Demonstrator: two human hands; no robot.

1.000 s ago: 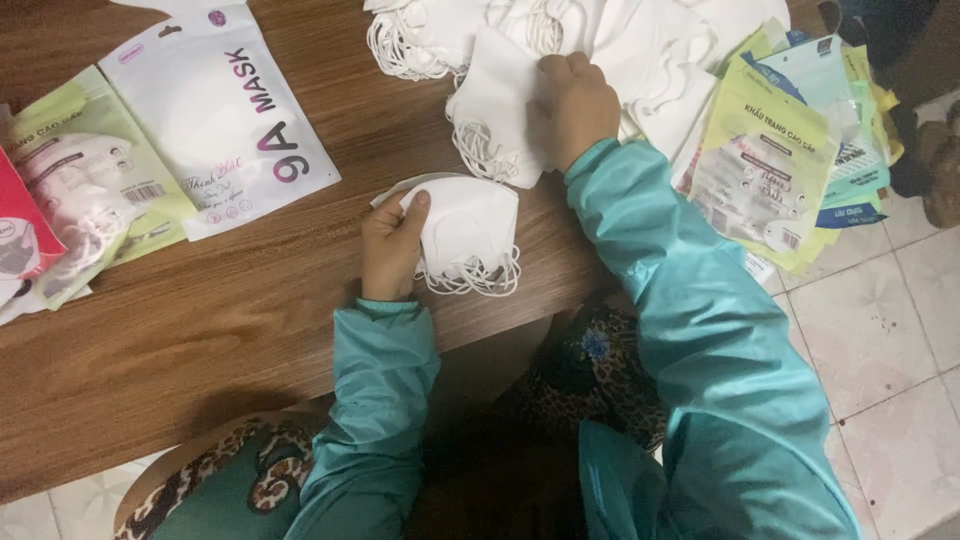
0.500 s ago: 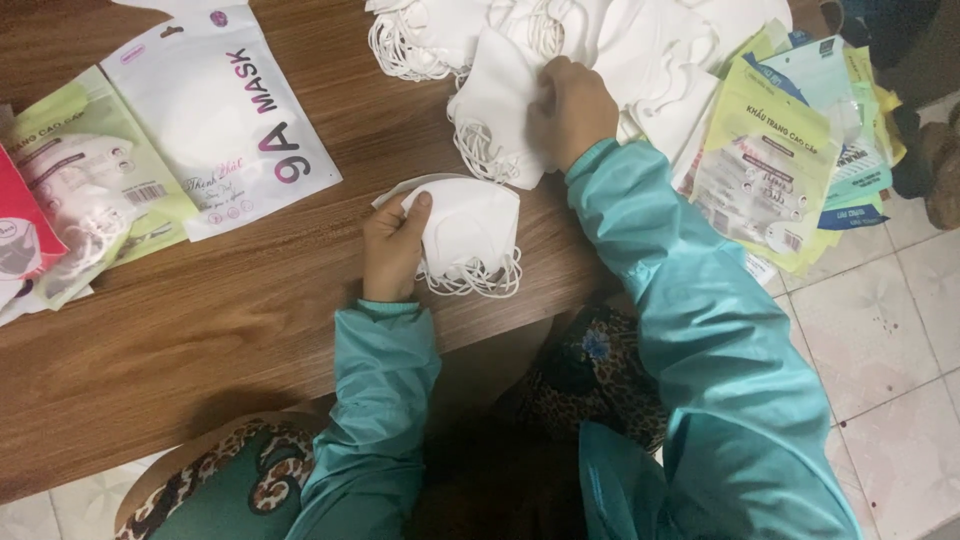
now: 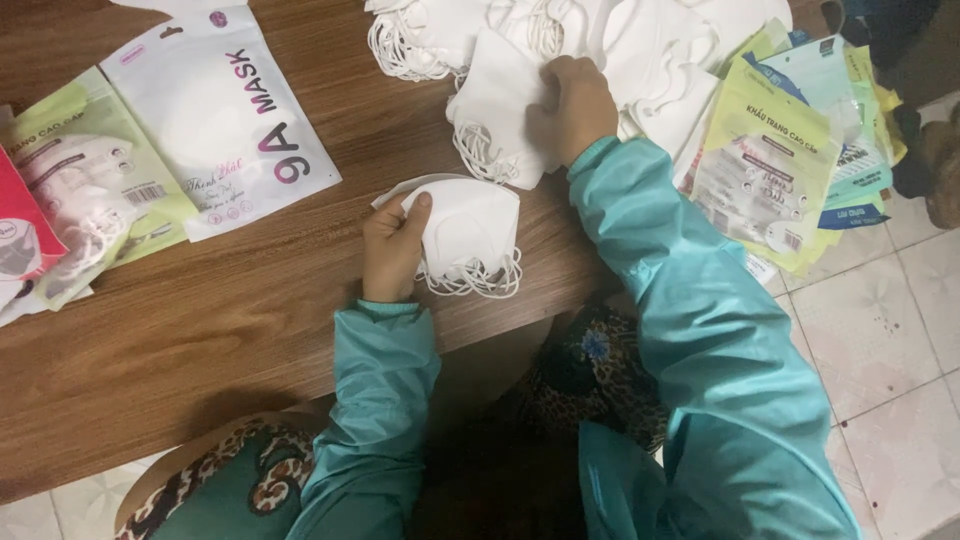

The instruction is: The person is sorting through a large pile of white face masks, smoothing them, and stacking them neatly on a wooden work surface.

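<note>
Near the front edge of the brown wooden table (image 3: 200, 340), my left hand (image 3: 392, 248) pins down a small stack of folded white fabric face masks (image 3: 468, 235), thumb and fingers closed on its left end, the looped ear strings spilling out at the stack's six o'clock. At about one o'clock from that stack, my right hand (image 3: 572, 108) is curled with fingers bent, gripping one white folded mask (image 3: 500, 110) at the near rim of a loose heap of white masks (image 3: 600, 35) that runs along the table's far edge. At three o'clock from my right hand lies a fanned pile of yellow-green printed plastic packets (image 3: 775, 165), reaching the table's right end. At nine o'clock from my left hand lies a white glossy mask pouch (image 3: 215, 125), overlapping a pale green packet (image 3: 85, 195), with a red packet (image 3: 18, 235) just beyond. Both my sleeves are teal.
</note>
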